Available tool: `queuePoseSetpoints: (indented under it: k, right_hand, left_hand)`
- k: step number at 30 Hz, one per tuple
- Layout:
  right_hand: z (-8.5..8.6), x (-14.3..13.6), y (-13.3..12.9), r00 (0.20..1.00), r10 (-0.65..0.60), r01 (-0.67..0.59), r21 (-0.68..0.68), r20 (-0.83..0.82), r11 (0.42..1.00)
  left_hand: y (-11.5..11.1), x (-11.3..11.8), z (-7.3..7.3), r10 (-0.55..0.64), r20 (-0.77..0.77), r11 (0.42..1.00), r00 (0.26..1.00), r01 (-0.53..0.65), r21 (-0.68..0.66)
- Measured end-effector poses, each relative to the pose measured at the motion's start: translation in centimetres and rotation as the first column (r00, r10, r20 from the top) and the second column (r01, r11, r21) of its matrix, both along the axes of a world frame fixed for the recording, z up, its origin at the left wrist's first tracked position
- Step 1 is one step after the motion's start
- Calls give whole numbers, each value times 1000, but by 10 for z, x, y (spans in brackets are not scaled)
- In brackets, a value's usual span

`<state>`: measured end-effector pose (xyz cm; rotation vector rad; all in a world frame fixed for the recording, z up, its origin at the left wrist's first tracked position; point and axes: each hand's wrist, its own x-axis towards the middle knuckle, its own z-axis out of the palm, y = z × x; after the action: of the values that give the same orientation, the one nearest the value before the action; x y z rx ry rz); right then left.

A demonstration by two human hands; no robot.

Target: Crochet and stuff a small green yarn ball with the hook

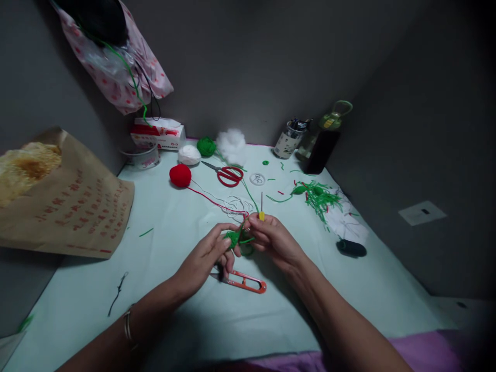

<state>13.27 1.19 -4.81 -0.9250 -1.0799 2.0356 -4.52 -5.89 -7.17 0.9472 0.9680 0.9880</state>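
Observation:
Near the middle of the table my left hand (pixel 217 248) pinches a small green crocheted piece (pixel 232 238) between thumb and fingers. My right hand (pixel 273 237) is closed on a crochet hook (pixel 262 214) with a yellow handle, its thin metal shaft pointing away from me. Red and green yarn run into the space between my hands, and part of the work is hidden by my fingers. Just below my left hand lie orange thread snips (pixel 246 282), their blades partly covered by it. The red yarn leads back to a red ball (pixel 180 176).
Red-handled scissors (pixel 229 176), a white yarn ball (pixel 189 154), a green yarn ball (pixel 206 146) and white stuffing (pixel 231 146) lie farther back. Green yarn scraps (pixel 323 201) are heaped at right. A pen cup (pixel 287 142) and bottle (pixel 320 142) stand behind; a paper bag (pixel 77 212) is left.

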Motion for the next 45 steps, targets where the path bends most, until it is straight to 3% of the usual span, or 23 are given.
queuePoseSetpoints:
  k: [4,9,13,21,32,39,45]
  right_hand:
    - [-3,2,3,998,21,-25,-63,-64,998]
    - [-4,0,-1,989,87,-99,-94,-122,991]
    - [-2,1,-1,983,161,-169,-92,-88,981]
    - [-7,3,4,990,94,-105,-100,-108,989]
    - [-5,-2,-4,988,154,-155,-72,-24,985]
    - [-7,-1,-3,989,143,-144,-60,-23,988]
    - [-7,0,-3,990,139,-140,-58,-18,988]
  left_hand:
    - [1,-1,3,51,130,998,990,-44,-51]
    - [3,-1,8,150,147,984,978,-133,-118]
    - [4,-3,12,165,176,976,970,-135,-171]
    - [5,-5,12,137,299,987,944,-103,-125]
    - [4,-9,7,185,141,957,973,-145,-251]
    - [6,-9,9,148,297,986,943,-117,-122]
    - [5,-11,12,142,198,984,970,-117,-133]
